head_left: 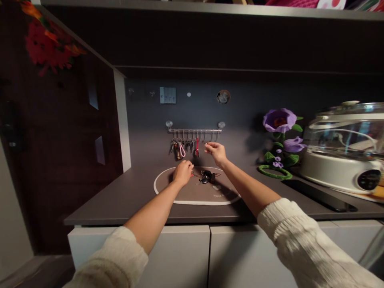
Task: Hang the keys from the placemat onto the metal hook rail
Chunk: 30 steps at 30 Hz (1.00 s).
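Observation:
My right hand (pixel 216 153) is raised in front of the wall, just right of and below the hook rail (pixel 195 131). Its thumb and fingertips are pinched together; anything between them is too small to make out. Low over the oval mat (pixel 168 196), my left hand (pixel 183 173) has its fingers curled closed, with a bit of red showing at the fingertips. What it grips is mostly hidden. Beside it on the mat lies a bunch of dark keys (pixel 207 176). From the rail hang several keys (pixel 188 145), a pink loop (pixel 181 151) and a red strap-like item (pixel 197 147).
Purple crocheted flowers (pixel 279 121) stand at the right with a green ring base (pixel 275 173). Beyond them sits a white appliance with a clear cover (pixel 333 168), a black phone-like slab (pixel 318 195) before it. A shelf (pixel 210 12) overhangs the counter; a dark door (pixel 60 160) is at left.

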Each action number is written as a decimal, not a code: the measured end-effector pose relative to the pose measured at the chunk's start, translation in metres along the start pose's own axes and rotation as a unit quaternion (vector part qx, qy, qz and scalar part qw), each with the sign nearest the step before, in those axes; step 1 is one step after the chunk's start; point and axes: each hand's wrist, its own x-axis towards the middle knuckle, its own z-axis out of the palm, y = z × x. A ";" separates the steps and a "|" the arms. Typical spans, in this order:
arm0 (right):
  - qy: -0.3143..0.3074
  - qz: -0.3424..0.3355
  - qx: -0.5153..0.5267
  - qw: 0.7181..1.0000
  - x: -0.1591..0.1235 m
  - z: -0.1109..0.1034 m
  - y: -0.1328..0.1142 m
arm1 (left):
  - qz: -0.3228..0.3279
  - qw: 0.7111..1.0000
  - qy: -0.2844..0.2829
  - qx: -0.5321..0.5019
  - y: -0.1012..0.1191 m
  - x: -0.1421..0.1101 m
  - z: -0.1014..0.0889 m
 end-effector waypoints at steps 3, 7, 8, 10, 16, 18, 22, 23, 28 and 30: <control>0.032 -0.030 -0.044 0.998 0.019 0.010 0.001 | -0.011 1.000 0.010 0.006 0.000 0.001 0.001; 0.054 -0.062 -0.126 0.989 0.037 0.021 0.006 | -0.029 0.999 0.024 0.012 -0.001 0.003 0.004; 0.058 -0.068 -0.147 0.985 0.040 0.023 0.008 | -0.030 0.999 0.027 0.012 -0.002 0.003 0.004; 0.072 -0.079 -0.188 0.976 0.045 0.027 0.011 | -0.031 0.999 0.031 0.012 -0.002 0.004 0.005; 0.129 -0.100 -0.259 0.952 0.049 0.035 0.015 | -0.035 0.998 0.041 0.017 -0.004 0.004 0.008; 0.134 -0.102 -0.261 0.950 0.049 0.036 0.015 | -0.035 0.998 0.044 0.016 -0.004 0.004 0.008; 0.132 -0.104 -0.257 0.952 0.048 0.036 0.017 | -0.037 0.998 0.045 0.015 -0.004 0.004 0.008; 0.132 -0.101 -0.253 0.953 0.049 0.035 0.019 | -0.039 0.998 0.045 0.015 -0.004 0.004 0.008; 0.128 -0.078 -0.230 0.962 0.050 0.031 0.028 | -0.047 0.998 0.042 0.015 -0.005 0.004 0.007; 0.126 -0.073 -0.223 0.964 0.049 0.029 0.032 | -0.050 0.998 0.042 0.012 -0.005 0.004 0.007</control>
